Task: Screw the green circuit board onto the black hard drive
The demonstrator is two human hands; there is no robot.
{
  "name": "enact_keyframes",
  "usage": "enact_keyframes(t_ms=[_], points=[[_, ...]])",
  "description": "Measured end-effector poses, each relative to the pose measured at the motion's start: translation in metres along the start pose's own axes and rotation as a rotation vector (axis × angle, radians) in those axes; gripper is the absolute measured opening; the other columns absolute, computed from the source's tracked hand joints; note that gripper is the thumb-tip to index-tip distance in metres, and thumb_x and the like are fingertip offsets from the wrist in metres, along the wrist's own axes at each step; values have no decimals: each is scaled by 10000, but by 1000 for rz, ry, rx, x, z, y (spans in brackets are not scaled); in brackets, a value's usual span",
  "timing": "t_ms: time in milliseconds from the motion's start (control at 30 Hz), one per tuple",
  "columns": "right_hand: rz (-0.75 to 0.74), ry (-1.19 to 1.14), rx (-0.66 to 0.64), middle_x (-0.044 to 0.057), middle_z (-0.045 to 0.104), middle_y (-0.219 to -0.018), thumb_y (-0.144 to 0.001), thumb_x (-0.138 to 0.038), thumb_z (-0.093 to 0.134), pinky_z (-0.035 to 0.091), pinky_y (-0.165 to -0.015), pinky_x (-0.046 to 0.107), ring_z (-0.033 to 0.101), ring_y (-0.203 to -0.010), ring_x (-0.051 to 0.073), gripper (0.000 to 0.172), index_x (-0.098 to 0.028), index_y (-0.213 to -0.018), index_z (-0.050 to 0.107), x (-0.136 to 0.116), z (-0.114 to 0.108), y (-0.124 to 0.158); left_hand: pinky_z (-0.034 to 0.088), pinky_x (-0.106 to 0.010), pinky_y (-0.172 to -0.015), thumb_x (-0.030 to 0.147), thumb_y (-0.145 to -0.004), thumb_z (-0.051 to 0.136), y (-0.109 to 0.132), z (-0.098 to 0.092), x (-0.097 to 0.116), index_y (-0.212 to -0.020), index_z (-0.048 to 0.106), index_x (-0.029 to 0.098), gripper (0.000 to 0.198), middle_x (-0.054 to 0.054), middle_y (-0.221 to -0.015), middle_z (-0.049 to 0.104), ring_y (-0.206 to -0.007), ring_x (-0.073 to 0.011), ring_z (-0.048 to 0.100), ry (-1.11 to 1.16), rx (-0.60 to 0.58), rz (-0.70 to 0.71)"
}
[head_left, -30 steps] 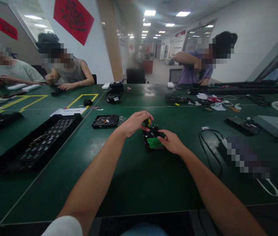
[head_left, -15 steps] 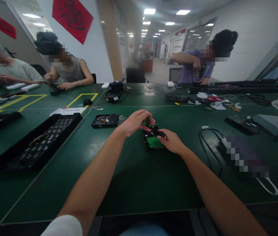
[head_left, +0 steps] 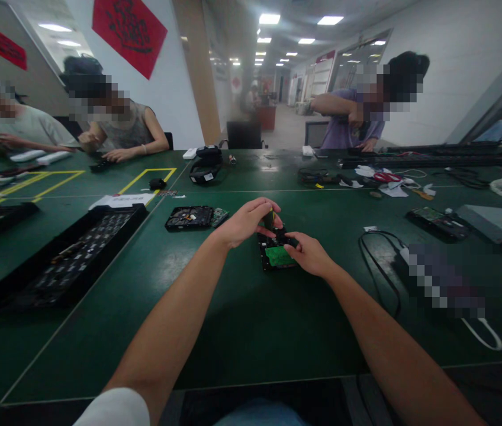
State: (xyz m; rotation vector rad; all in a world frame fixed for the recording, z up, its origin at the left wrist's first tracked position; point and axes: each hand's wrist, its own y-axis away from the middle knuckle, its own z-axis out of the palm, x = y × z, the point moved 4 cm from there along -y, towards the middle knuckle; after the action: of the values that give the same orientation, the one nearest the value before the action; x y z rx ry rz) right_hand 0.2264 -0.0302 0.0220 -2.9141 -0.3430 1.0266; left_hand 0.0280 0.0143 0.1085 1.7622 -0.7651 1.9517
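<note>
At a long green table (head_left: 228,337), a person bends both bare hands to a black drive (head_left: 278,258) lying flat directly in front of them, its green panel facing up. The left hand (head_left: 251,222) closes its fingers around a dark tool handle (head_left: 269,219) with a touch of yellow, held just above the drive's far end. The right hand (head_left: 309,253) rests its fingertips at the drive's right edge, thumb and forefinger slightly apart; whether they pinch anything, I cannot tell. To the left lies a second drive (head_left: 189,218), a small circuit board (head_left: 220,216) just beside it, and farther left a long black tray (head_left: 108,251). Across the table, a co-worker in purple (head_left: 338,129) leans forward, at right, while two others sit at left.
</note>
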Motion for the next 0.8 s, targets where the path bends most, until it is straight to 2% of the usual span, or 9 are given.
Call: enact_keyframes(t_ms=[200,433,633,800], points=[[-6,-6,3,32,667,-820,-1010,-355,567,451,-717,322,604,-697,169,439,-150,-1397,602,1,1,0,625,-320,-704,455,-1032,527,1,-3,1,-1057,643,165,313,-118,-990,717,-954,-224,706,-8,18,-1],[-14,-9,10,29,657,-810,-1011,-351,575,450,-727,329,601,-700,171,447,-148,-1408,598,3,3,0,595,-252,-666,498,-990,605,2,1,7,-1065,697,157,362,-105,-1060,682,-976,-199,657,-164,-44,43],[6,-12,7,17,645,-785,-1012,-339,575,441,-716,326,589,-680,163,437,-148,-1404,597,1,2,1,569,-228,-636,495,-956,646,1,-6,9,-1012,726,146,362,-80,-1004,683,-890,-170,642,-298,62,83],[9,-8,7,15,638,-769,-1006,-345,579,436,-696,318,583,-669,162,448,-135,-1400,602,2,1,0,580,-249,-680,484,-953,667,4,0,12,-1088,690,150,361,-97,-1037,707,-935,-188,677,-253,-42,55]])
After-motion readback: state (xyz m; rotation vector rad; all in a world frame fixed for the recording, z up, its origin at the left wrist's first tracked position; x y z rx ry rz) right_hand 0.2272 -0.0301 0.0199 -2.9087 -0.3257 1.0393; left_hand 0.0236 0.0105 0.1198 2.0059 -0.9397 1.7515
